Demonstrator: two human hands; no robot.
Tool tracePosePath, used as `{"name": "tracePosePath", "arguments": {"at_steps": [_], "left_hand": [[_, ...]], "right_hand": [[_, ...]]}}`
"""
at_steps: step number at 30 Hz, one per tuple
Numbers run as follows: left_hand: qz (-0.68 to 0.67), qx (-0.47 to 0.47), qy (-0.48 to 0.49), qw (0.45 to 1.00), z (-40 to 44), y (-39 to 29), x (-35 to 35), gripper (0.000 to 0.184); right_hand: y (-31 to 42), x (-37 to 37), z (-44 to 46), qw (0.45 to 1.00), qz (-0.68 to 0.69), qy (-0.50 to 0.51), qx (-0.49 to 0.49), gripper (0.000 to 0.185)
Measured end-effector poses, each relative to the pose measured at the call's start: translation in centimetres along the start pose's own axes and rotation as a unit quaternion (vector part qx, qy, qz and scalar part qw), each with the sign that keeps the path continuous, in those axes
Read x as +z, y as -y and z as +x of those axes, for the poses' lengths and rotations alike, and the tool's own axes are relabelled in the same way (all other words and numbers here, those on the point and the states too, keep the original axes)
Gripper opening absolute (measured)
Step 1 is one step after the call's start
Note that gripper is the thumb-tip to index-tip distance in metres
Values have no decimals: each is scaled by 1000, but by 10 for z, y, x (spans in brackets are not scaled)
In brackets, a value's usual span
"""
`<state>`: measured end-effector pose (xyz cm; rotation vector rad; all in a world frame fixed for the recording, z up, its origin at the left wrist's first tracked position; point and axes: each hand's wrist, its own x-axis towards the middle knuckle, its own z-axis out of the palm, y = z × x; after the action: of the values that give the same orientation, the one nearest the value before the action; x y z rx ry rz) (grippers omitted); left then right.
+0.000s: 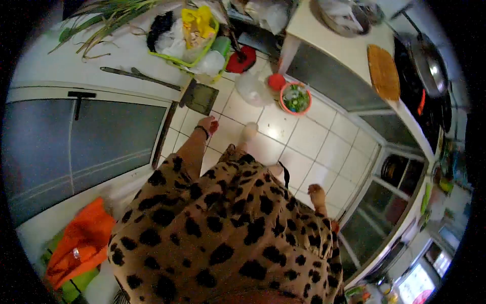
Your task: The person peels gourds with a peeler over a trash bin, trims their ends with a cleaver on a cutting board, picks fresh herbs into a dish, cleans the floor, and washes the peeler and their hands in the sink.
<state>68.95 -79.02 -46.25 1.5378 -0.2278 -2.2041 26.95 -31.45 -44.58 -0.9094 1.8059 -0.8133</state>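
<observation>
My left hand (207,124), a dark band at its wrist, hangs over the tiled floor with the fingers loosely apart and nothing visible in them. Nearest to it is a dark square panel (200,97) beside the counter's end. On the other side, my right hand (316,192) hangs low near the glass-fronted cabinets, fingers curled in, no held thing showing. Between the hands spreads my spotted brown garment (217,228). Beyond them an orange basket (287,109) with leafy greens (296,97) stands on the floor, next to a pale plastic bag (251,90).
A yellow-green basket (195,64) of bags and a long dark tool (139,76) lie on the left counter. Lower cabinets (379,213) line the right. Above them are a cutting board (383,72) and a pan (429,66). Orange cloth (86,238) lies at lower left.
</observation>
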Motion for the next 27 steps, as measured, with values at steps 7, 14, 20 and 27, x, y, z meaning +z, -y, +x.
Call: {"name": "tracePosePath", "arguments": {"at_steps": [7, 14, 20, 27], "left_hand": [[-5, 0, -147, 989, -26, -48, 5, 23], [34, -53, -54, 997, 35, -70, -18, 20], [121, -1, -104, 987, 38, -73, 28, 20], [180, -14, -39, 983, 68, -36, 29, 13]], "right_hand": [[-12, 39, 13, 999, 28, 6, 43, 11], [120, 41, 57, 987, -8, -50, 150, 19], [196, 64, 120, 991, 66, -25, 114, 7], [110, 108, 186, 998, -4, 43, 52, 10]]}}
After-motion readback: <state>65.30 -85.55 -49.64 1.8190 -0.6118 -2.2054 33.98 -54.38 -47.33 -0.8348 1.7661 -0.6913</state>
